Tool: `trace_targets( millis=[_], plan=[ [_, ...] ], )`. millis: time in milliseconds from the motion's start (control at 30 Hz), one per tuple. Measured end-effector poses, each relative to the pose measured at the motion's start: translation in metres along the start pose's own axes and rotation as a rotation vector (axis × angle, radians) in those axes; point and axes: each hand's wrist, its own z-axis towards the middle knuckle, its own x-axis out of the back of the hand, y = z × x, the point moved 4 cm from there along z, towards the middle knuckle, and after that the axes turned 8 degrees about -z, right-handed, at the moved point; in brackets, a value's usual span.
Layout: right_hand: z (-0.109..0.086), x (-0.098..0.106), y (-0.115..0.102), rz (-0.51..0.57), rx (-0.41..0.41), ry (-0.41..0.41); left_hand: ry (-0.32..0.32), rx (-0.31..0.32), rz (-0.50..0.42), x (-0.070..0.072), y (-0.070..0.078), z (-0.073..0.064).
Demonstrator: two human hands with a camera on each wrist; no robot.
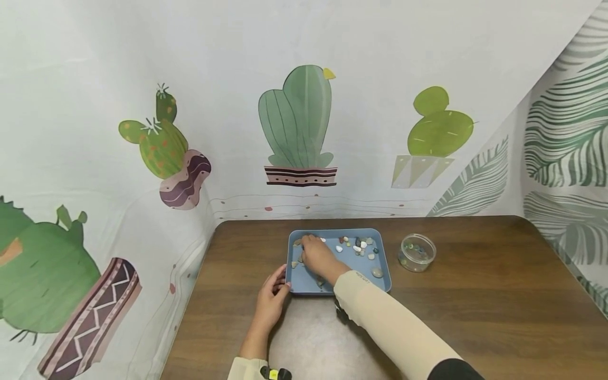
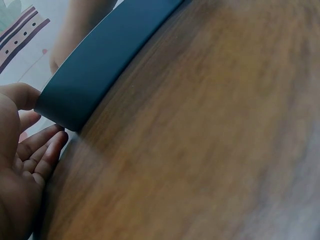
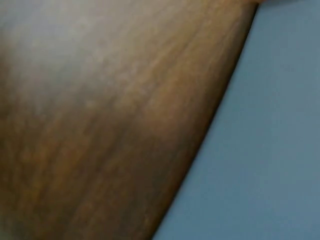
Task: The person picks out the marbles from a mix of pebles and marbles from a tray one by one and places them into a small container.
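Observation:
A shallow blue tray (image 1: 349, 264) on the table holds several small stones, white, tan, grey and dark. My left hand (image 1: 272, 298) grips its front left corner, thumb at the front and fingers along the left side. That hand (image 2: 27, 145) and the outer tray wall (image 2: 100, 65) also show in the left wrist view. Over the tray's left part, my right hand (image 1: 319, 258) reaches down among tan stones (image 1: 294, 264) with bent fingers. Its fingertips are hidden, so a stone between them cannot be made out. The right wrist view shows mainly bare tray floor (image 3: 260, 150).
A round clear container (image 1: 417, 253) with small greenish pieces inside stands right of the tray. White stones (image 1: 363, 245) and a larger grey stone (image 1: 377, 272) lie in the tray's right half. Behind the brown table (image 1: 475, 295) hangs a cactus-print cloth (image 1: 370, 105).

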Motion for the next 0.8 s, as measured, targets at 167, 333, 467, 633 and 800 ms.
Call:
trace_targets(
  millis=[167,333,467,633,800],
  plan=[
    [-0.0012,0.0005,0.0006,-0.001,-0.017,-0.008,-0.002,0.003,0.002,-0.0004,0.0006,-0.0002],
    [-0.0012,-0.0002,0.0003,-0.003,-0.010,0.005,0.000,0.002,0.007,-0.0007,0.0013,-0.0004],
    [-0.0011,-0.0013,0.0011,-0.007,-0.007,0.014,0.003,0.002,0.006,-0.0009,0.0015,-0.0011],
    [-0.0021,-0.0007,0.0011,-0.010,0.001,0.025,0.011,0.017,0.010,-0.0007,0.0005,-0.0022],
    [-0.0058,0.0045,0.0004,0.016,0.008,0.044,0.011,0.020,0.005,-0.0009,0.0007,-0.0013]
  ],
)
